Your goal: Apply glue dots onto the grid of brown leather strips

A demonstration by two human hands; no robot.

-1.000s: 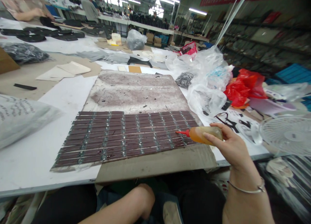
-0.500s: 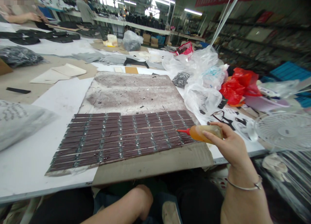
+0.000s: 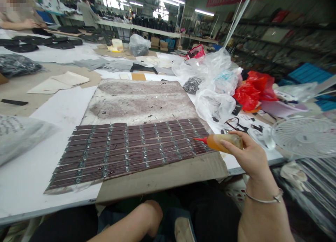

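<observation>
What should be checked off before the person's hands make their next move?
1. Bottle gripped in the right hand: ok.
2. Liquid in the bottle: ok, amber liquid shows through its side.
3. Red nozzle aimed at the brown strips: ok.
4. Nozzle tip touching the strips: cannot tell from this angle.
5. Board free of loose scraps: not ok, small dark bits lie beyond the strips.
6. Left hand empty: cannot tell, its fingers are hidden.
</observation>
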